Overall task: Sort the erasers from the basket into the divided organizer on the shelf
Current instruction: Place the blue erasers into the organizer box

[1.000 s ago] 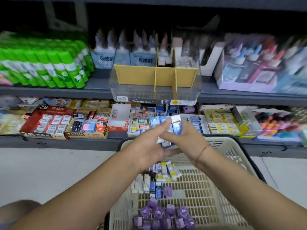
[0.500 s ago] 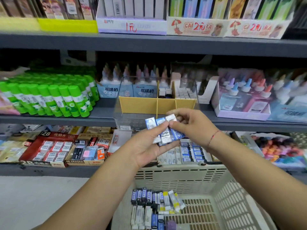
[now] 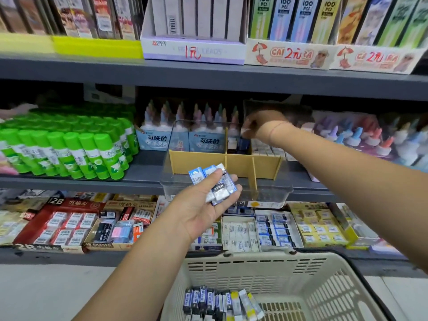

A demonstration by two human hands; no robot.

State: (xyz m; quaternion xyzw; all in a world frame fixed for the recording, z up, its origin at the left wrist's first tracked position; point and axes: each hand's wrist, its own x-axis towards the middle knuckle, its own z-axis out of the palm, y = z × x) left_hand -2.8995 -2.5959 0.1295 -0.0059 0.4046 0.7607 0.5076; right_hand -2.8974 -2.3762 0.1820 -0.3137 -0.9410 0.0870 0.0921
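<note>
My left hand (image 3: 203,205) is palm up in front of the shelf and holds a small stack of blue-and-white erasers (image 3: 214,184) under the thumb. My right hand (image 3: 261,123) reaches over the clear organizer (image 3: 273,191) with yellow dividers and pinches one eraser (image 3: 245,133) above a back middle compartment, where other erasers stand. The cream basket (image 3: 324,281) sits below, with more erasers (image 3: 220,302) lined up at its near left.
Green glue sticks (image 3: 69,149) fill the shelf left of the organizer, glue bottles (image 3: 370,140) stand behind and to its right. Boxes of erasers (image 3: 69,225) line the lower shelf. Pencil-lead boxes (image 3: 194,24) sit on the top shelf.
My right hand left the stack in my left hand and moved up and back into the organizer with one eraser. The view tilted upward, and the basket dropped lower in frame.
</note>
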